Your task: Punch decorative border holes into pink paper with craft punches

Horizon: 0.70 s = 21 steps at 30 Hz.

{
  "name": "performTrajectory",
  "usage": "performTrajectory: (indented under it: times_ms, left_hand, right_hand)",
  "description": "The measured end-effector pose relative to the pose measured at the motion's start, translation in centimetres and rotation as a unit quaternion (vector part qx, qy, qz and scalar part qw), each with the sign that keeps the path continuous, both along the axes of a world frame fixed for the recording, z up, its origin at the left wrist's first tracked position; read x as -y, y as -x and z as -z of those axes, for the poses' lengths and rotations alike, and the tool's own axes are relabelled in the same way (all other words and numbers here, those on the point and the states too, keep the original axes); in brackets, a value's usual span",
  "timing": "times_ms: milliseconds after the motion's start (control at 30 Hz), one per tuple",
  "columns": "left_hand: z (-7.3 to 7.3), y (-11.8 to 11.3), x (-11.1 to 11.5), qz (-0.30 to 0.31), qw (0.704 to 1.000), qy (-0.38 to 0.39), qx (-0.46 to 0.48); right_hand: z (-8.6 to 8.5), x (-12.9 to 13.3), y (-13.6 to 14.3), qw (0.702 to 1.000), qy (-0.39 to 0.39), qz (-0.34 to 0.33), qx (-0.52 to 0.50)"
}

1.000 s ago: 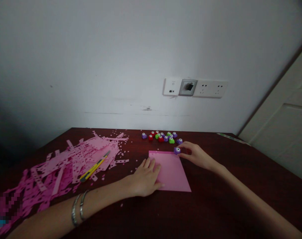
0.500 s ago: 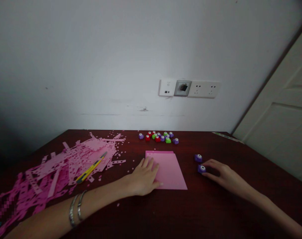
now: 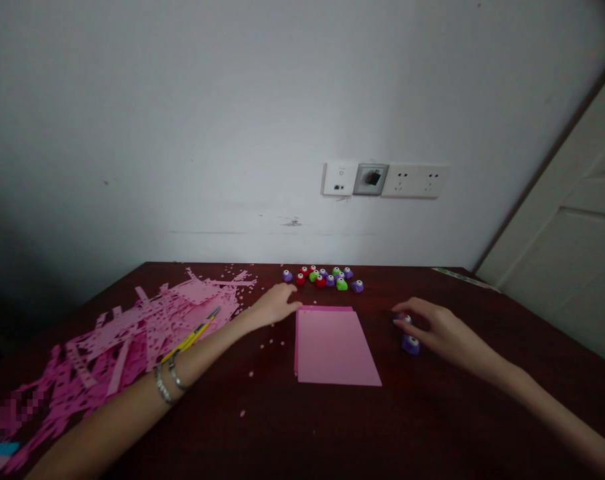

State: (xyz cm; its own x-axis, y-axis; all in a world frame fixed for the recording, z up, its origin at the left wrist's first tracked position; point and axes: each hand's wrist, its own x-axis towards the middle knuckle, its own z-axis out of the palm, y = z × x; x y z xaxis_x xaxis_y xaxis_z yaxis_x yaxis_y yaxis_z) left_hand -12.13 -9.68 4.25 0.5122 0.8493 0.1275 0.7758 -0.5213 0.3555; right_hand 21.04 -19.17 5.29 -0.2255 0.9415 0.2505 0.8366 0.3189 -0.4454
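Observation:
My left hand (image 3: 274,305) is over the table beside the far left corner of the pink paper sheets (image 3: 335,347), its thumb apart from its fingers and nothing seen in it. A darker pink sheet edge shows under the lighter top sheet. To the right, my right hand (image 3: 435,327) has thumb and forefinger around a small purple craft punch (image 3: 408,320), which they partly cover. A second purple craft punch (image 3: 411,345) stands just nearer to me, below the thumb. Several red, green and purple craft punches (image 3: 321,282) are grouped beyond the left fingertips.
A heap of cut pink paper strips and scraps (image 3: 127,333) covers the left of the dark wooden table (image 3: 332,433). On it lies a yellow utility knife (image 3: 190,339), partly behind my left forearm. A wall with sockets (image 3: 415,181) rises behind; a narrow strip (image 3: 465,279) lies far right.
My left hand has lifted off the pink paper and moved away from me toward the grouped punches. My right hand has left the nearer purple punch and moved to the farther one.

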Motion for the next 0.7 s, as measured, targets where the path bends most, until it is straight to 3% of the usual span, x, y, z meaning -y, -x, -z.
performTrajectory:
  times_ms: [100,233,433,567,700]
  left_hand:
    - [0.8,0.8,-4.3,-0.042,0.998,0.006,0.035]
    - [2.0,0.5,-7.6,-0.038,0.997,0.008,0.061]
    - [2.4,-0.8,-8.6,-0.012,0.997,-0.009,0.071]
    - [2.1,-1.2,-8.7,0.002,0.998,0.002,0.062]
    - [2.4,-1.3,-9.1,0.010,0.998,0.010,0.067]
  right_hand:
    - [-0.8,-2.5,3.8,0.999,0.013,-0.044,-0.007]
    - [0.3,-7.1,9.2,0.996,0.011,-0.090,-0.007]
    - [2.5,-12.4,13.9,0.996,0.041,-0.068,-0.040]
    - [3.4,-14.0,14.8,0.990,0.112,-0.048,-0.070]
    - [4.2,-15.0,14.9,0.987,0.130,-0.061,-0.076]
